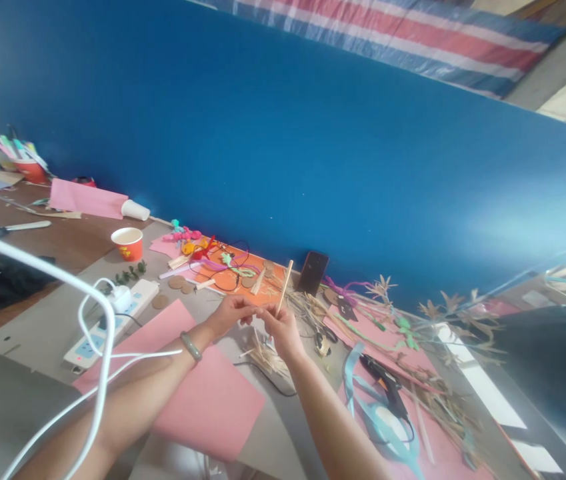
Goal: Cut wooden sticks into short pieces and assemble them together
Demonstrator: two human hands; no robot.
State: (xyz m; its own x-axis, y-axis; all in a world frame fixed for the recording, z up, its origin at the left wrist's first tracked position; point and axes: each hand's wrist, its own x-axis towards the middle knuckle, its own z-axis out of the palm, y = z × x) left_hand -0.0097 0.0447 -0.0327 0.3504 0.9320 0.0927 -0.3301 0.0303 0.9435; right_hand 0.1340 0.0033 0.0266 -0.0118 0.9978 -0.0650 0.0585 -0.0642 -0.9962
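My left hand (231,315), with a pale green bangle (191,346) on the wrist, has its fingers pinched together beside my right hand. Closed around the lower end of a thin wooden stick (285,283), my right hand (279,327) keeps the stick slanting upward. The fingertips of both hands meet or nearly meet; whatever the left fingers pinch is too small to make out. Beneath the hands lies a bundle of pale sticks (267,360). Pink paper (213,393) lies under and beside my left forearm.
A white cable (105,373) crosses the left foreground near a power strip (113,323). A paper cup (127,244) stands behind it. A phone (313,272) leans on the blue partition (287,147). At right are scissors (323,340), a glue gun (387,383) and blue ribbon (383,420).
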